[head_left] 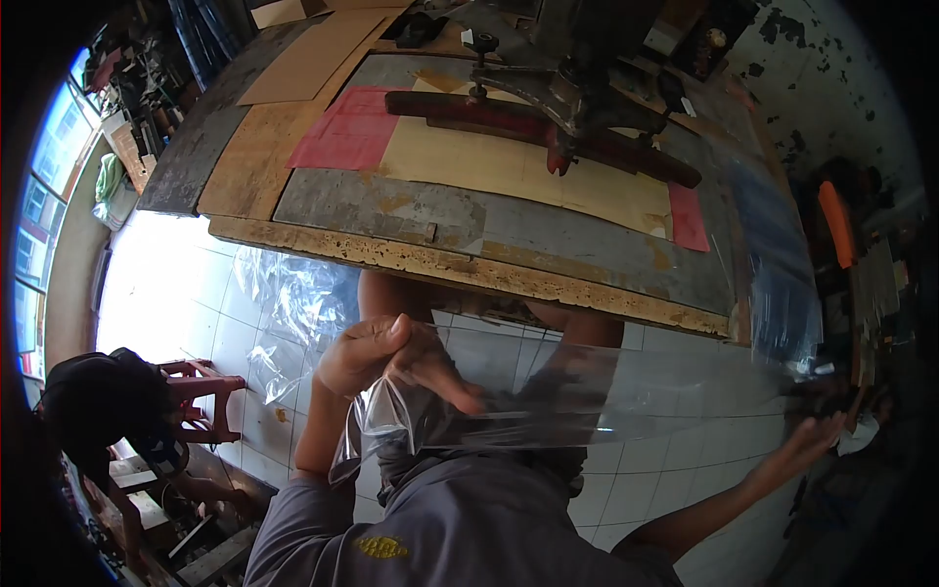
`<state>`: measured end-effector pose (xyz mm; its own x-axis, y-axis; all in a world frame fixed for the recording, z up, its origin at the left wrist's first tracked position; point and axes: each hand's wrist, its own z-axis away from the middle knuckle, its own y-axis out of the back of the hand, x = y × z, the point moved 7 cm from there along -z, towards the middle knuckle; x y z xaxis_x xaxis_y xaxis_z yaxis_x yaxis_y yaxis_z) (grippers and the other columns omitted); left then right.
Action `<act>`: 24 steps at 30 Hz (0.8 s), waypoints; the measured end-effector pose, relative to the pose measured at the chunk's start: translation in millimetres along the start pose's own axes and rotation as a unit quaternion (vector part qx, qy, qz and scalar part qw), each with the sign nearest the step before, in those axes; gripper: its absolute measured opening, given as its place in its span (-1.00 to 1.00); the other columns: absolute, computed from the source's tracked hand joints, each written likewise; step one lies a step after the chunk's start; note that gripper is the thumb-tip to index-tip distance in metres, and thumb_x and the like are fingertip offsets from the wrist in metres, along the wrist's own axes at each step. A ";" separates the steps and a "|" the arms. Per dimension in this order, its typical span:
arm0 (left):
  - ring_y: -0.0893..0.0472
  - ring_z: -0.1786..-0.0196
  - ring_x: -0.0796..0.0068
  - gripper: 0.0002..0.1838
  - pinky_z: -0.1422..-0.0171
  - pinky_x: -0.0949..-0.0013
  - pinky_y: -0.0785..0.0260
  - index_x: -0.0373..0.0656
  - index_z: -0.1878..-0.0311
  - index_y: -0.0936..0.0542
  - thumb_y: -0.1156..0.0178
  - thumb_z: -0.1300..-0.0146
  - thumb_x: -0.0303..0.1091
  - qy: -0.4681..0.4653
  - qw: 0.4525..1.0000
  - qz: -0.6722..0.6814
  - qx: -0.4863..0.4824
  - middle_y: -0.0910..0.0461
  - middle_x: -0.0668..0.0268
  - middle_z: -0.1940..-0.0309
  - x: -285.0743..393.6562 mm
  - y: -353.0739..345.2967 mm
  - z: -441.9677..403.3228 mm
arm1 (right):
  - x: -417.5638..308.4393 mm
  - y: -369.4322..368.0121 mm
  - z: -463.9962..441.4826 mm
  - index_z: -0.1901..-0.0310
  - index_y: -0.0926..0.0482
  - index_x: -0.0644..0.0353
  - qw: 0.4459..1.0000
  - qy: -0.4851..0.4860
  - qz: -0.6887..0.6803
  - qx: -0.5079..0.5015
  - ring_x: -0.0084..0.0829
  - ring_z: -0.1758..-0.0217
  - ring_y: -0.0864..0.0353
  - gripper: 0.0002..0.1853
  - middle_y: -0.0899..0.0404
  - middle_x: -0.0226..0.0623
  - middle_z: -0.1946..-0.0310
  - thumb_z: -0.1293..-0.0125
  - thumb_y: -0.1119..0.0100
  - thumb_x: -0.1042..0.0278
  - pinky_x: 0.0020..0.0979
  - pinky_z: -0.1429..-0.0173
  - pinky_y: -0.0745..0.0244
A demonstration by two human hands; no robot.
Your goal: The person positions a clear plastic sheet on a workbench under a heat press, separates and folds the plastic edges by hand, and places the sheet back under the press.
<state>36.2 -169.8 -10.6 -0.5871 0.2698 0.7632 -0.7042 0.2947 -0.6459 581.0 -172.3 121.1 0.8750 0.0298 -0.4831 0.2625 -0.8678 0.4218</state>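
My left hand [377, 362] is closed on a long strip of clear plastic film [665, 396], above my lap. One end of the film is bunched and hangs below that hand. From there it stretches across to the right, near my right hand [817, 432]. My right hand is held out at the far right with its fingers extended. Whether it touches the film's far end, I cannot tell.
Ahead stands a worktable [469, 269] bearing a press with a dark red bar [528, 137] over yellow [460, 157] and pink sheets [342, 127]. Crumpled clear plastic [303, 293] lies on the tiled floor at left, near a red stool [210, 396]. An orange object [836, 223] is at right.
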 end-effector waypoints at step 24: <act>-0.79 0.09 0.29 -0.82 -0.08 0.40 -0.57 -0.42 -0.02 -0.58 -0.15 -0.50 -0.49 0.096 0.980 -0.169 -0.045 -0.78 0.08 0.30 -26.5 -18.9 -37.0 | -106.9 -70.3 100.0 0.25 -0.72 0.19 0.883 0.235 -0.230 -0.336 -0.32 0.17 -0.73 -0.72 -0.68 -0.34 0.34 0.02 -0.45 0.72 -0.21 0.04 -0.58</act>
<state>79.8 -148.5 -19.2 -0.2349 0.3080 0.9219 -0.8022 0.4742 -0.3628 428.3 -164.1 66.4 0.6444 0.6412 -0.4167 0.6773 -0.2255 0.7003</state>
